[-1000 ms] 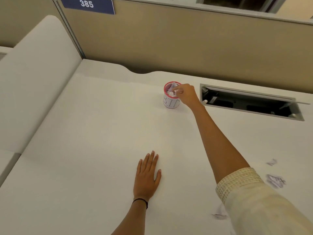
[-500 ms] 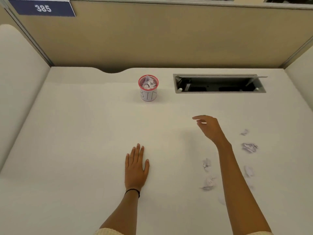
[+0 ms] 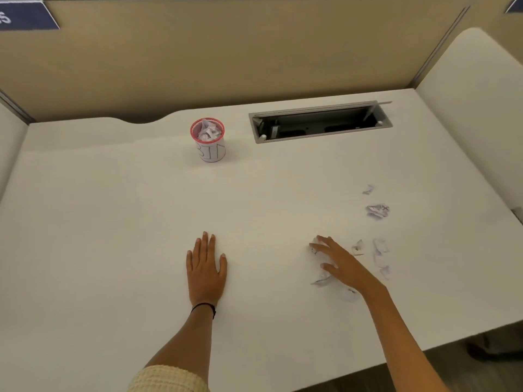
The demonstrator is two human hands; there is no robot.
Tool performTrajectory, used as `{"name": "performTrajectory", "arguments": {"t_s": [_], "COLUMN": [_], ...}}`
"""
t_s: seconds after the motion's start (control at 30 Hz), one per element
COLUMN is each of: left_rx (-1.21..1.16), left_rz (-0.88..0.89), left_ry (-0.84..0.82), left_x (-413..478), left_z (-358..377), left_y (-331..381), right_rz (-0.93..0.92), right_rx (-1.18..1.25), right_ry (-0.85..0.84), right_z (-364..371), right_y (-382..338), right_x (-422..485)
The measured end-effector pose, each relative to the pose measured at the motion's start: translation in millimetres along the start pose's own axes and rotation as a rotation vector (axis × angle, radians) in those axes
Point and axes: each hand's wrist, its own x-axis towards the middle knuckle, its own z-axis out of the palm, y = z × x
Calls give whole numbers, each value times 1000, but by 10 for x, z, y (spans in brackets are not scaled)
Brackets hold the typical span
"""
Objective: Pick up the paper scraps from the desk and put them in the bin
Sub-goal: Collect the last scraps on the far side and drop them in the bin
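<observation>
White paper on a white desk (image 3: 113, 222) is our first trouble: the scraps barely stand out, so we could easily miss one. Our right hand (image 3: 339, 264) lies over the nearest scrap (image 3: 314, 248), fingers stretched and a little spread, touching it but not closed round it as far as we can see. So light a piece could slide away under a careless grab, and a sweep could push its neighbours toward the front edge, which is near. A second scrap (image 3: 321, 280) lies beside the thumb, and a crumpled scrap (image 3: 377, 211) sits farther back. Our left hand (image 3: 206, 267) rests flat, fingers pressed together, thumb out, holding nothing. The bin (image 3: 210, 151) stands well apart at the back, already heaped to its red rim — one more piece may tumble off. Between hand and bin the desk gives open room; only the cable slot (image 3: 319, 123) lies to the right of that path.
</observation>
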Motion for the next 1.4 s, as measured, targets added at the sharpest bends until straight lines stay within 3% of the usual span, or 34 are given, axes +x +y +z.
{"name": "performTrajectory", "arguments": {"t_s": [0.4, 0.57, 0.7, 0.83, 1.1, 1.4], "left_rx": [-4, -9, -23, -34, -35, -28], "left_rz": [4, 7, 0, -13, -25, -37], "left_ry": [12, 9, 4, 0, -6, -21], "left_x": [-5, -5, -7, -3, 5, 16], "left_z": [-10, -25, -42, -46, -35, 26], "left_y": [12, 18, 25, 27, 13, -26], "right_rz": [-53, -104, -4, -35, 66, -50], "right_rx": [-182, -266, -72, 253, 838, 657], "right_ry": [228, 199, 410, 579, 523, 541], "right_z": [390, 266, 171, -7, -409, -609], "right_y": [13, -14, -236, -698, -1786, -2636], "right_x": [-137, 88, 415, 838, 2119, 3195]}}
